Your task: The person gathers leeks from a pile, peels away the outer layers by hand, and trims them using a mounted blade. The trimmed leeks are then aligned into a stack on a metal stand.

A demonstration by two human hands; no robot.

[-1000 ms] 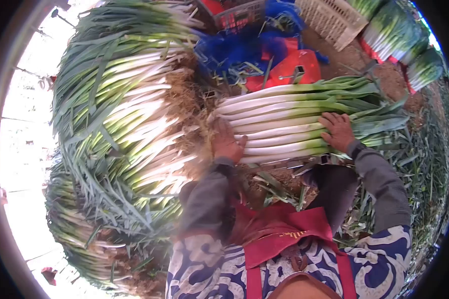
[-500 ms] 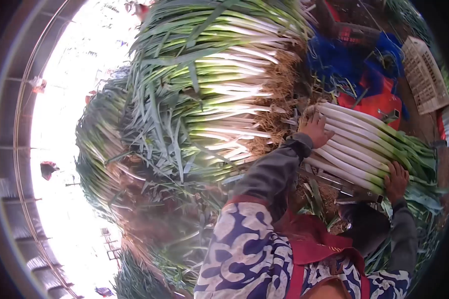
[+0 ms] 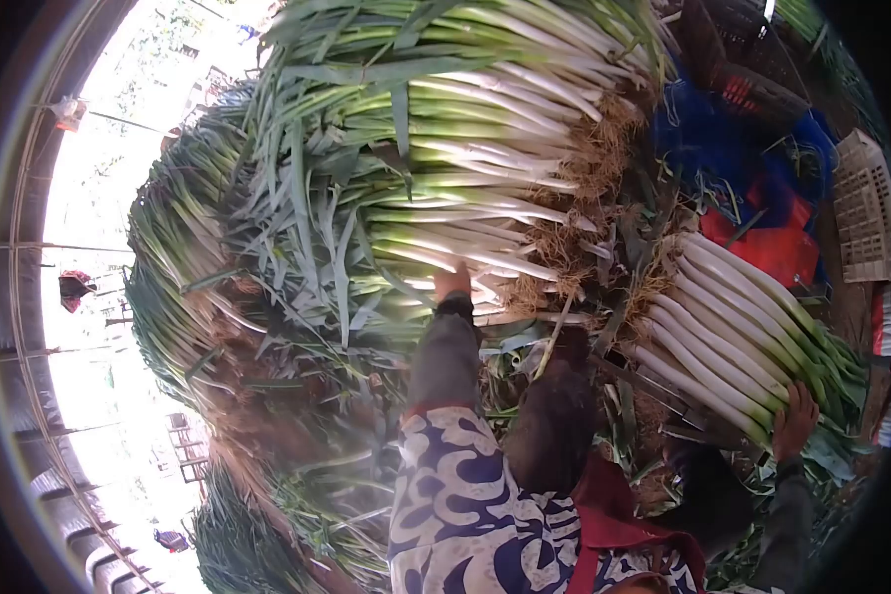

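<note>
My left hand (image 3: 452, 282) reaches into the big pile of leeks (image 3: 485, 148) and touches the white stems at its near side; its fingers are mostly hidden. To the right, a row of leeks (image 3: 733, 327) lies side by side on a low metal stand (image 3: 653, 391), roots to the upper left and green leaves to the lower right. Resting on the green part of this row is my right hand (image 3: 794, 421), fingers stretched and spread.
Beyond the row lie blue netting (image 3: 698, 129) and a red plastic item (image 3: 767, 247). A pale plastic crate (image 3: 866, 208) stands at the far right. More leeks (image 3: 188, 277) are heaped on the left, and loose leaves litter the ground around my legs.
My left hand has left the root end of the row and moved left to the big pile. My right hand stays on the row's green part. The view has shifted slightly.
</note>
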